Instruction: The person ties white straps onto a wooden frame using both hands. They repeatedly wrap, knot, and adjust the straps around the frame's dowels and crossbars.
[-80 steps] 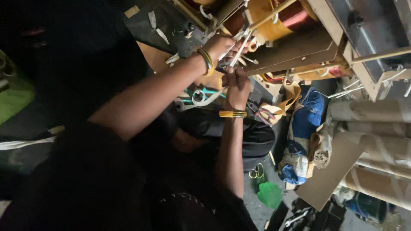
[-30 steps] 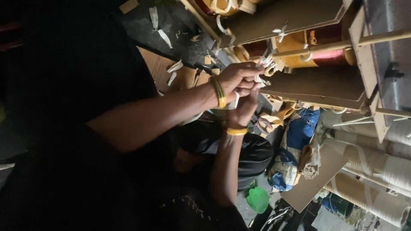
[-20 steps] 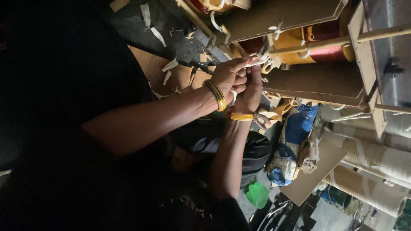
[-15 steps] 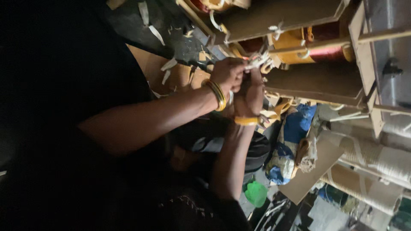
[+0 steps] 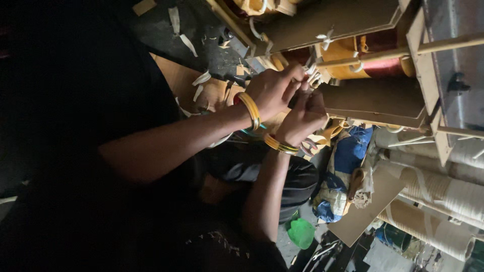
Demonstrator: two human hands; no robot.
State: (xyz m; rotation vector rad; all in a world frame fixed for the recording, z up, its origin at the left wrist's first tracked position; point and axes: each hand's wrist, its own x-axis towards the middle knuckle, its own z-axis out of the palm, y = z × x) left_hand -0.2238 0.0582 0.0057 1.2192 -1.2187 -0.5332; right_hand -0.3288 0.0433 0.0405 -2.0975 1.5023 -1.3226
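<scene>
Both hands are raised together against the edge of a brown cardboard roll (image 5: 373, 98). Which hand is which is hard to settle, as the view is turned sideways; the upper hand at the end of the long forearm is taken as the left hand (image 5: 275, 90), the lower one as the right hand (image 5: 302, 118). The left hand's fingers are curled nearly closed and pinched on a thin white strip (image 5: 313, 75). The right hand's fingers are bent inward at the same spot, touching the left hand, but it cannot be told what they grip. A smooth yellow bangle (image 5: 250, 110) is worn on the left wrist, and a thinner banded bangle (image 5: 280, 145) on the right. A pale wooden stick (image 5: 403, 51) is laid across a glossy yellow spool (image 5: 348, 60). Curled white scraps (image 5: 187, 43) are scattered on the dark floor. Crumpled blue cloth (image 5: 353, 153) is heaped below, near ribbed pale tubes (image 5: 443, 189).
</scene>
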